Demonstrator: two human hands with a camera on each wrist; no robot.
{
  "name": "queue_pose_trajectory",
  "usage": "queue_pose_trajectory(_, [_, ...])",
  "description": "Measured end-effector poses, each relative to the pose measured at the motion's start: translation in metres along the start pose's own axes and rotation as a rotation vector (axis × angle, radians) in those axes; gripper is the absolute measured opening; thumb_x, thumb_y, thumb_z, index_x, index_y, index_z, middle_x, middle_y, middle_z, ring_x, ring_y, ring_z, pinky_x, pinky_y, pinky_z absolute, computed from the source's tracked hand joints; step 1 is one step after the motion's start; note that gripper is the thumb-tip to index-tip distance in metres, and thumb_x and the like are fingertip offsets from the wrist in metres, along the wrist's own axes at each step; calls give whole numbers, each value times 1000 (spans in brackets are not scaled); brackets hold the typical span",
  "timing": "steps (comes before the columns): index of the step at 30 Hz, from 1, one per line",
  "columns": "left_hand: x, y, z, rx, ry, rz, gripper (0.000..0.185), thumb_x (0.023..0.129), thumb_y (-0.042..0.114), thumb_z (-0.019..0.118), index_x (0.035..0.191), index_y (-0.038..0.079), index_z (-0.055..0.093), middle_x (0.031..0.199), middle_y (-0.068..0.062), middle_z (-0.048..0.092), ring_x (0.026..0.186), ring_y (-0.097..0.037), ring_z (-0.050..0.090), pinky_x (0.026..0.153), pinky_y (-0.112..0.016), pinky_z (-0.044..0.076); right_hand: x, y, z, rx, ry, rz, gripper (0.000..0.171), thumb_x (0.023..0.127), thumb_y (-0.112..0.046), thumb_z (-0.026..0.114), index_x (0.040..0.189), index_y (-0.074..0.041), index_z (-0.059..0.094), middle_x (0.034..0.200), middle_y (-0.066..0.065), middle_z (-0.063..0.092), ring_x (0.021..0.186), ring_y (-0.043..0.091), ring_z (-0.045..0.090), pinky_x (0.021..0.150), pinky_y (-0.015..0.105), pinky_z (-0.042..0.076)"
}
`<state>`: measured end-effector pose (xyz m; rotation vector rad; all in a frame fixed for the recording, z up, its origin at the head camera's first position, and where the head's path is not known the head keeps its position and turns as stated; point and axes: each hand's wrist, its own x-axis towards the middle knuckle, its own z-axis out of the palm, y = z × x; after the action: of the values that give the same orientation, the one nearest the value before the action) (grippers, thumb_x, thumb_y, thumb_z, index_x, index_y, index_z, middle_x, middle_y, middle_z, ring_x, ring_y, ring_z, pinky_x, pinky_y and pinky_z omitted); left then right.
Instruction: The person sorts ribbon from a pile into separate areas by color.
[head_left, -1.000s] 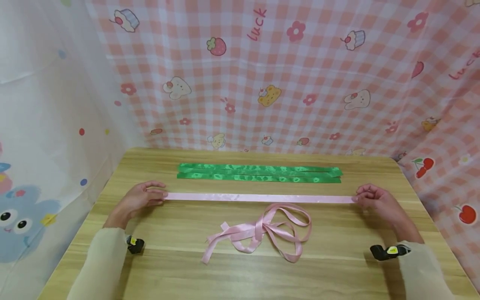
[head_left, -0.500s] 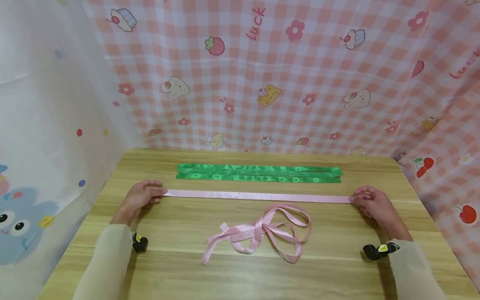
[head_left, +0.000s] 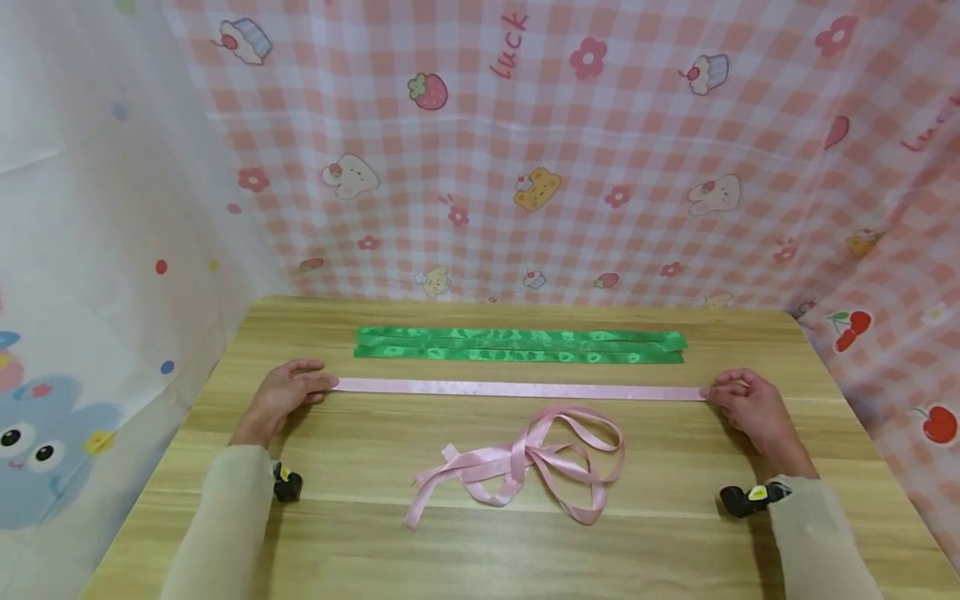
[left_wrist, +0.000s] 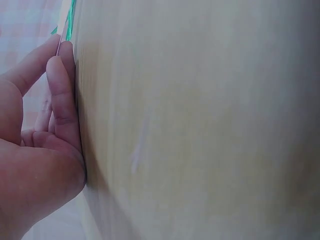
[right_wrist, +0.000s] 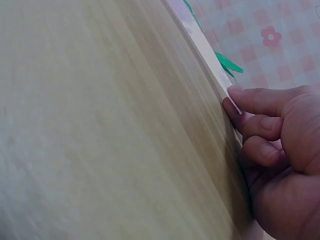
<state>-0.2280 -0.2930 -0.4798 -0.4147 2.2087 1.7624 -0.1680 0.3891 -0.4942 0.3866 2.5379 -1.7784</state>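
Note:
A straight pink ribbon strip (head_left: 517, 388) lies stretched flat across the wooden table (head_left: 375, 550). My left hand (head_left: 318, 385) pinches its left end, and my right hand (head_left: 716, 393) pinches its right end. In the left wrist view the left hand's fingers (left_wrist: 60, 100) lie against the table with the ribbon's end (left_wrist: 64, 37) at their tips. The right wrist view shows the right hand's curled fingers (right_wrist: 265, 125) holding the pink strip's end (right_wrist: 227, 90) down on the wood.
Two green ribbon strips (head_left: 517, 345) lie side by side just beyond the pink one, near the table's far edge. A loose tangle of pink ribbon (head_left: 532, 462) sits in the middle, nearer to me. Patterned cloth (head_left: 525, 167) hangs behind and at both sides.
Both hands have slid the taut pink strip slightly away from me, toward the green strips. The grips on its ends are unchanged.

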Motion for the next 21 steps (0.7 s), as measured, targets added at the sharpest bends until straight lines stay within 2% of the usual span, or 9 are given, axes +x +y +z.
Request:
queue_pose_trajectory(15, [-1, 0, 1, 57, 9, 8, 70, 89, 18, 75, 145, -4, 39, 85, 17, 69, 76, 2, 66, 72, -17, 55, 2, 0, 2, 10, 12, 25, 31, 91, -19, 73, 108, -6, 51, 71, -19, 66, 49, 2, 45, 44, 22, 39])
queue_pose_trajectory(21, [-2, -1, 1, 32, 0, 18, 71, 89, 19, 76, 145, -4, 39, 87, 17, 67, 77, 2, 66, 74, -17, 55, 1, -1, 1, 16, 0, 29, 32, 92, -20, 72, 111, -6, 50, 73, -19, 66, 50, 3, 45, 44, 22, 40])
